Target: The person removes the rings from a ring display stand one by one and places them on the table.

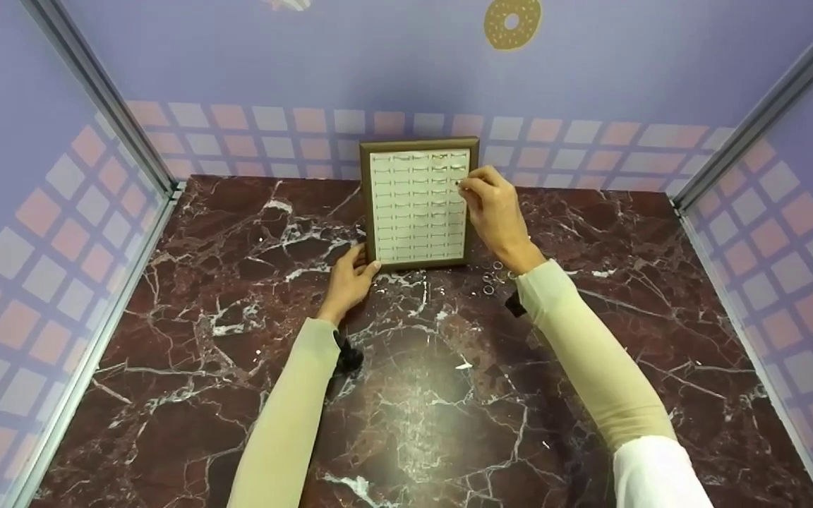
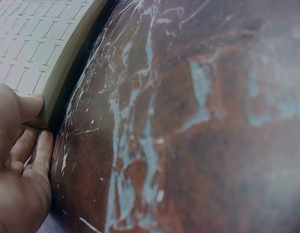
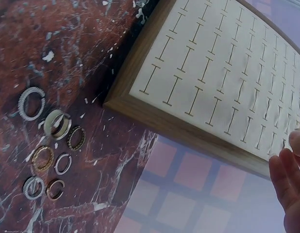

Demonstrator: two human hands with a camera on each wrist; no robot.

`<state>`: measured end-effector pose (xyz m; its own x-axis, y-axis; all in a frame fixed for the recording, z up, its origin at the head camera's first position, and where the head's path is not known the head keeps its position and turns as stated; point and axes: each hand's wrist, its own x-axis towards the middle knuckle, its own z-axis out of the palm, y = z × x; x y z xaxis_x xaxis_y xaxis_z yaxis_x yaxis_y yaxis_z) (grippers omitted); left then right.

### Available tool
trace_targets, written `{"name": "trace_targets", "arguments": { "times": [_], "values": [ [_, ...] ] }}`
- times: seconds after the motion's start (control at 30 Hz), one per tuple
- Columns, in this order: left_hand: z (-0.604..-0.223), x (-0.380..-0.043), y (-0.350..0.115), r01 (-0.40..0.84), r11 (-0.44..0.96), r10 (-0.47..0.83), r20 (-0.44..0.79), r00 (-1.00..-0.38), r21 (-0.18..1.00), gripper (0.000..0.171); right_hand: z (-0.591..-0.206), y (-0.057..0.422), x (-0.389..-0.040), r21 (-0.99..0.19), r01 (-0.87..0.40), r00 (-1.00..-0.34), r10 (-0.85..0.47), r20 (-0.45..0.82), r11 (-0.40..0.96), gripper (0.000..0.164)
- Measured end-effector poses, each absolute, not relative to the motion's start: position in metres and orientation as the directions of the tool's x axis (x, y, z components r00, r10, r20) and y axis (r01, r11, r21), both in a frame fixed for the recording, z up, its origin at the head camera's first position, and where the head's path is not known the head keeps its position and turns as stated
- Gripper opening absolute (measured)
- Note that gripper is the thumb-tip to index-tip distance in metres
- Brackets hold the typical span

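A ring display board (image 1: 417, 236) with a brown wooden frame and a white slotted pad leans upright against the back wall. My left hand (image 1: 350, 282) grips its lower left corner; in the left wrist view the thumb (image 2: 31, 107) lies on the frame's front and the fingers sit at its outer edge. At the board's upper right side, my right hand (image 1: 498, 212) pinches a tiny dark-looking ring (image 1: 458, 183), mostly hidden by the fingertips. A few rings (image 1: 439, 166) show in the top right slots. Several loose silver and gold rings (image 3: 42, 158) lie beside the board.
The dark red marble tabletop (image 1: 406, 395) is dotted with small white flecks. Purple walls with pink and white squares (image 1: 226, 144) enclose the back and sides. Metal rails (image 1: 103, 310) run along the table's side edges.
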<state>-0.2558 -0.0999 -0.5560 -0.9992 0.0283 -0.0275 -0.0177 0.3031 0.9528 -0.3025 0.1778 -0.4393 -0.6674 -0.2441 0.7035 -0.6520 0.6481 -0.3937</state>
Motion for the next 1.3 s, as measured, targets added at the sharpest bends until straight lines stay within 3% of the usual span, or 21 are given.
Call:
{"name": "trace_targets", "arguments": {
  "times": [1.3],
  "values": [
    [-0.558,-0.257,-0.099,0.006,0.278,0.026,-0.001,-1.0,0.961,0.055,-0.482,0.235,-0.261,-0.371,-0.656,-0.714,-0.381,0.587,0.658,0.01]
  ]
}}
